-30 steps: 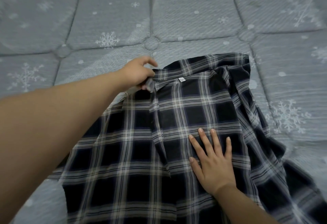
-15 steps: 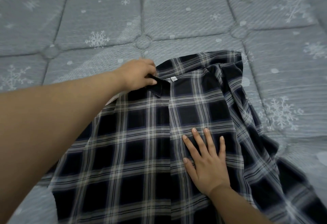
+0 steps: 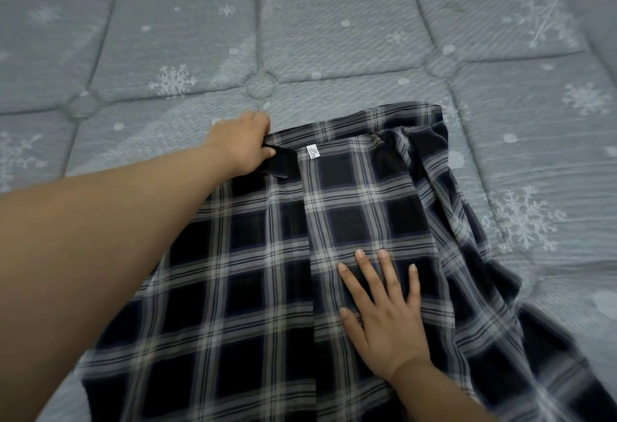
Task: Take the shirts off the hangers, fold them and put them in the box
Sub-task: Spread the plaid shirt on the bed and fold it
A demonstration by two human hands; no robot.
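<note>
Head view. A dark navy plaid shirt (image 3: 267,288) with pale grey and white checks lies spread on a grey quilted mattress (image 3: 334,38) printed with white snowflakes. The shirt covers the lower centre of the frame, with its collar end pointing away from the person and its body running toward the near edge. A small white label (image 3: 313,152) sits at the inside of the neck. The right-hand side of the shirt is bunched into loose folds, and part of it trails off toward the lower right corner.

The left hand (image 3: 243,146) reaches forward from the left of the frame to the collar (image 3: 282,163). Its fingers and thumb are curled and pinch the dark collar fabric at its left end, just beside the label.

The right hand (image 3: 384,315) lies flat, palm down, on the shirt body, right of the front placket line (image 3: 309,254). Its fingers are straight and slightly spread, pressing the cloth against the mattress.

The two hands are well apart, the left at the neck and the right at mid-body.
</note>
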